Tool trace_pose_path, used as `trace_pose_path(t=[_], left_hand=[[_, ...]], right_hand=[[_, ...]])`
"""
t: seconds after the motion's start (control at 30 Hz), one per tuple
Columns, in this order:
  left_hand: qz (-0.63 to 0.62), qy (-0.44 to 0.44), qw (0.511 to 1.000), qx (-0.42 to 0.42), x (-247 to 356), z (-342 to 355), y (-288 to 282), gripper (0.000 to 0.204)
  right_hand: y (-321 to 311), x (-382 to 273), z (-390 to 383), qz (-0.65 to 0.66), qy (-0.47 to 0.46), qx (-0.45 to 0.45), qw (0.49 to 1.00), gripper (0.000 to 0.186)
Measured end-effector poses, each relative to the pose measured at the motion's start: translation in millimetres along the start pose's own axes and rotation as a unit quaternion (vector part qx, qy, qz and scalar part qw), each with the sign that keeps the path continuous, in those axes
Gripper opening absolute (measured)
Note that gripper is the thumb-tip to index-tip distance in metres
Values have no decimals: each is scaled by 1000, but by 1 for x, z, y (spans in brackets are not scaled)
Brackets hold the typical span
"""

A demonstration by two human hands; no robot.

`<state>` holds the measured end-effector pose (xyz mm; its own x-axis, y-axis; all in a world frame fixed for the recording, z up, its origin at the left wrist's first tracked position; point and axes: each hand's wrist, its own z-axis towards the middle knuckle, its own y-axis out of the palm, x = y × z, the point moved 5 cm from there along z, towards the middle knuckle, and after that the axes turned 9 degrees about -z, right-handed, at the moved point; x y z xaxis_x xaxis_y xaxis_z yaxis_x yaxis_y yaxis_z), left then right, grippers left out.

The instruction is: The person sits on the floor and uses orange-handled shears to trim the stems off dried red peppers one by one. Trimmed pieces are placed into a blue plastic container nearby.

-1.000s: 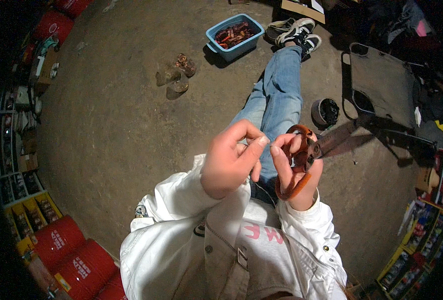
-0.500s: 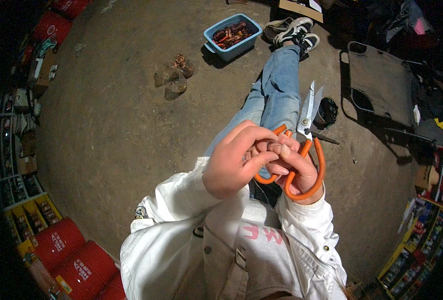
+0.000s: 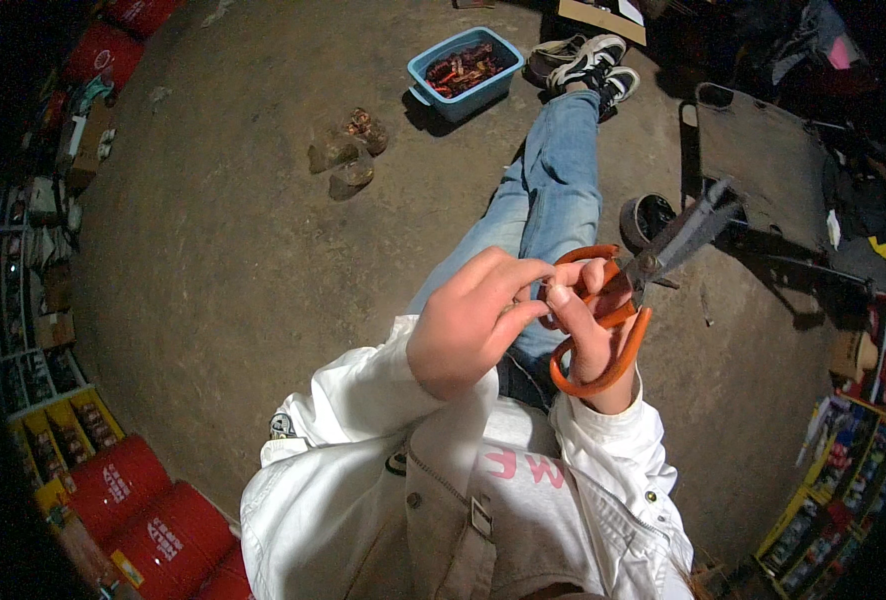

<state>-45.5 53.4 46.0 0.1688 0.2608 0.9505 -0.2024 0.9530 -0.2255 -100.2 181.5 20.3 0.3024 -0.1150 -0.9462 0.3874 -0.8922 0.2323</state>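
We seem partway along: our right hand [image 3: 598, 335] is curled through the handles of the scissors [image 3: 646, 264], which point toward two o'clock, our left hand [image 3: 471, 325] nearly pinched, its hold unclear, and the remaining work unseen

Large pink letters [image 3: 546, 472] mark the white fabric shirt [image 3: 538, 510] at five o'clock; white lettering [image 3: 116, 483] stands on the red cylindrical drums [image 3: 145, 457] at eight o'clock.

Swung orange-handled scissors [image 3: 645, 268] w/ R hand [image 3: 593, 335], turning blades [image 3: 685, 235] from approx. straight fwd ½ sec ago to fwd-R; shifted handles [image 3: 646, 325] R, away from L hand [image 3: 473, 330].
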Motion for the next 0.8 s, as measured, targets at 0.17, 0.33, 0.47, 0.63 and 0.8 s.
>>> trace_pose_path(t=[0.17, 0.33, 0.47, 0.63, 0.8], left_hand=[[62, 98, 993, 33, 6, 2, 3, 26], [4, 29, 999, 42, 2, 1, 3, 23], [-286, -233, 929, 21, -22, -7, 8, 19], [-311, -268, 911, 45, -26, -10, 2, 19], [-325, -225, 915, 84, -26, -10, -5, 20]], right_hand=[[-3, 10, 3, 141, 182, -60, 971, 19], [0, 13, 4, 217, 185, -124, 950, 20], [-2, 17, 9, 199, 158, -143, 957, 20], [-18, 7, 5, -97, -42, 9, 994, 27], [-10, -6, -3, -435, -213, 20, 874, 54]])
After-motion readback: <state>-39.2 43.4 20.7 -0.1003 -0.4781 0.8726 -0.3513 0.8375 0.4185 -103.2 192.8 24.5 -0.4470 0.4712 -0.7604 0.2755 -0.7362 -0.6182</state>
